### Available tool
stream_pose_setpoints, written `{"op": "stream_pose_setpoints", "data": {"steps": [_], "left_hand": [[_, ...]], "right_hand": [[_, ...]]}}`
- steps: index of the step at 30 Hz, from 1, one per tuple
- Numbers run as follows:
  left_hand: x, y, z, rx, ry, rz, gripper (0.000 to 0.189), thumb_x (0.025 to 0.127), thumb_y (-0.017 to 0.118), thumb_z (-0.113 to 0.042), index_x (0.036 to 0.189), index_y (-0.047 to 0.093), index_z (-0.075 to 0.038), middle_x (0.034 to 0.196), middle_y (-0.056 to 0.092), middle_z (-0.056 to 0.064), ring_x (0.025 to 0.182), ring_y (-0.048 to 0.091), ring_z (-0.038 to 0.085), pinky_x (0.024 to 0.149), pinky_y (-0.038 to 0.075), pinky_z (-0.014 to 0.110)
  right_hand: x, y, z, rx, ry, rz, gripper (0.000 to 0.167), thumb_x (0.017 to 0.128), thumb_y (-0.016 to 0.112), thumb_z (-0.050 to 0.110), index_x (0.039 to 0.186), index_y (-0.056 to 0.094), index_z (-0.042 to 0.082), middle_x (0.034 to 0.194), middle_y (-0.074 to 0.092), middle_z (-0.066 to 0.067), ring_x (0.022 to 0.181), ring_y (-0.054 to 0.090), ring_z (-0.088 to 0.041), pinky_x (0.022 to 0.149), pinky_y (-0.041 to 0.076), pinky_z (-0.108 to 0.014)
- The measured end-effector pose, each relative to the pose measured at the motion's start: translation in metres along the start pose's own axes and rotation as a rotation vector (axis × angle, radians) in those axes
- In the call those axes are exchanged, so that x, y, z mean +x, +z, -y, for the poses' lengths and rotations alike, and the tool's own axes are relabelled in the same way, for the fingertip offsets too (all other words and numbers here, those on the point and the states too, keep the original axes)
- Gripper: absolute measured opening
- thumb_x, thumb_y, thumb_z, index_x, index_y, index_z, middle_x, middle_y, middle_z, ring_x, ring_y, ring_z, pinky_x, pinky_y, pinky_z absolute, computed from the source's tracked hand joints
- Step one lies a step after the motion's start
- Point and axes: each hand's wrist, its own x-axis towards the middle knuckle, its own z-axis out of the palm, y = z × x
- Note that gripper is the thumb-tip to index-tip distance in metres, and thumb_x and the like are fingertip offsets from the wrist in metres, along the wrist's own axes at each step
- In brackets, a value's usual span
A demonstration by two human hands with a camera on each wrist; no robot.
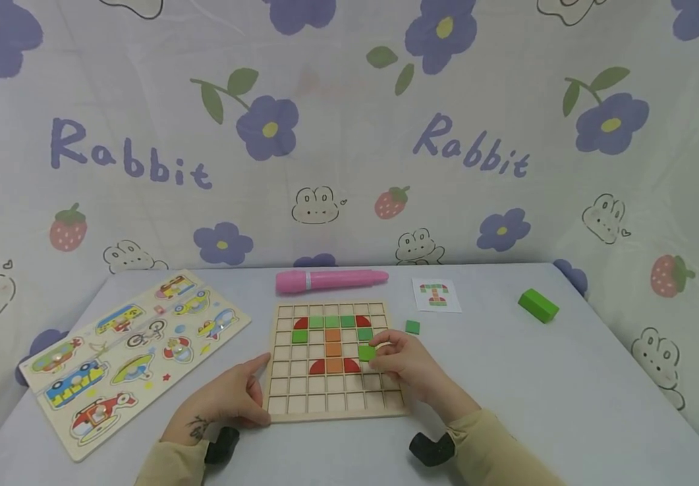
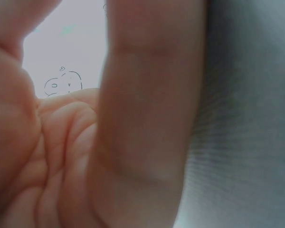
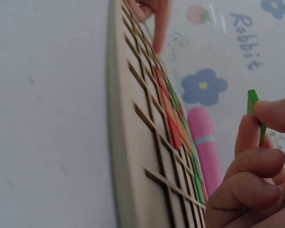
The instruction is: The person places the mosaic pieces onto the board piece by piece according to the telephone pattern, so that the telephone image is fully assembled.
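Observation:
A wooden grid board (image 1: 325,403) lies on the table, with red quarter-round, green square and orange square tiles in its cells. My right hand (image 1: 407,364) pinches a green square tile (image 1: 366,353) between thumb and fingertip over the right part of the board. The right wrist view shows that green tile (image 3: 251,102) held raised on edge. At the board's left edge, my left hand (image 1: 228,395) touches the frame with forefinger and thumb, spread apart. Only its palm and fingers (image 2: 147,114) fill the left wrist view.
Right of the board lies a loose green tile (image 1: 413,327), with a pattern card (image 1: 437,295) behind it. A pink marker-shaped object (image 1: 332,280) lies behind the board. A vehicle puzzle board (image 1: 133,358) is at left, a green block (image 1: 538,306) at far right.

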Motion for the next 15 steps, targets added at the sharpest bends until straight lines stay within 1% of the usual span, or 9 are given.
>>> {"op": "stream_pose_setpoints", "data": {"steps": [3,6,10,15], "left_hand": [[0.001,0.0,0.0,0.001,-0.012,-0.006,0.109,0.059,0.082,-0.004,0.146,0.017,0.0,0.066,0.057,0.004,0.053,0.052,0.012,0.049,0.043,0.025],[0.001,0.001,-0.001,0.003,-0.021,-0.01,0.109,0.059,0.082,-0.003,0.146,0.017,0.0,0.066,0.057,0.004,0.053,0.052,0.012,0.049,0.044,0.025],[0.001,0.001,-0.001,0.008,-0.018,-0.01,0.109,0.059,0.082,-0.004,0.146,0.017,0.0,0.066,0.057,0.004,0.053,0.052,0.012,0.049,0.043,0.025],[0.0,0.0,-0.001,0.008,-0.014,-0.006,0.109,0.059,0.083,-0.005,0.146,0.017,0.0,0.067,0.058,0.004,0.054,0.052,0.012,0.049,0.043,0.025]], "right_hand": [[-0.002,0.01,-0.003,-0.02,0.0,0.013,0.028,0.075,0.065,-0.003,0.101,0.057,0.002,0.068,0.054,0.002,0.048,0.034,-0.007,0.044,0.027,-0.021],[-0.002,0.016,-0.007,-0.121,-0.014,-0.002,0.028,0.072,0.069,-0.002,0.098,0.06,0.001,0.067,0.055,0.0,0.053,0.041,-0.009,0.047,0.033,-0.021],[-0.003,0.022,-0.009,-0.253,-0.019,-0.04,0.027,0.07,0.074,0.002,0.095,0.064,0.001,0.068,0.055,-0.003,0.063,0.048,-0.013,0.055,0.04,-0.023],[-0.002,0.024,-0.011,-0.325,0.003,-0.069,0.026,0.069,0.076,0.003,0.094,0.066,0.003,0.071,0.055,-0.004,0.066,0.049,-0.015,0.056,0.041,-0.024]]}}
